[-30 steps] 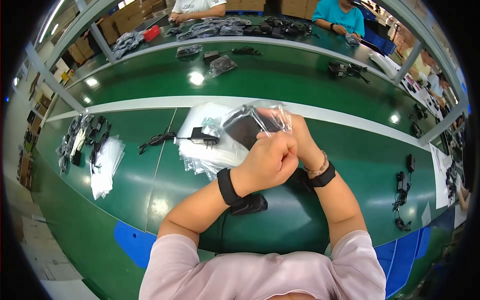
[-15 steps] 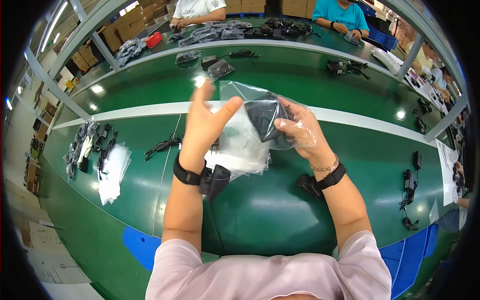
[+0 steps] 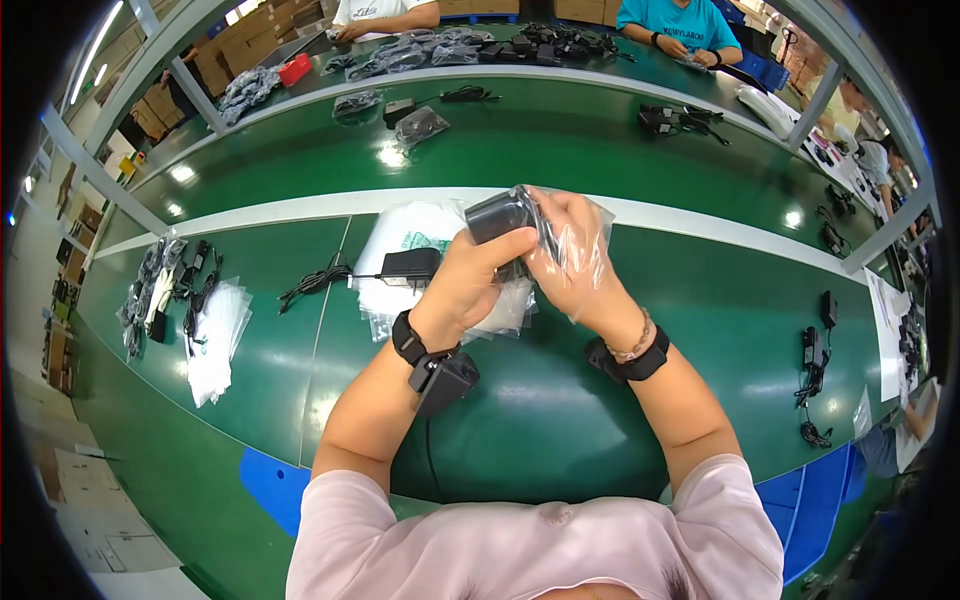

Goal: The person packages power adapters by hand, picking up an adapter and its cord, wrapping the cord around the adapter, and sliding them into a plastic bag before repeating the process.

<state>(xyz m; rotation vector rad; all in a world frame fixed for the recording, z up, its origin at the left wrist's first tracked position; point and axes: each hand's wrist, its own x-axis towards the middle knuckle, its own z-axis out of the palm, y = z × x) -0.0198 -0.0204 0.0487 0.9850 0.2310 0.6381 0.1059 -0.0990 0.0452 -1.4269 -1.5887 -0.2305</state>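
left hand (image 3: 470, 275) was clamped round the dark grey adapter (image 3: 500, 213), right hand (image 3: 570, 260) pinching the clear plastic bag (image 3: 585, 240) over its far end. adapter looked roughly half in, held up above the green worktop (image 3: 620, 400); rest of the push and closing the bag looked still to do. stack of empty bags (image 3: 410, 235) and another black adapter (image 3: 410, 265) waited behind. half a second earlier the left hand was spread open, now gripping.
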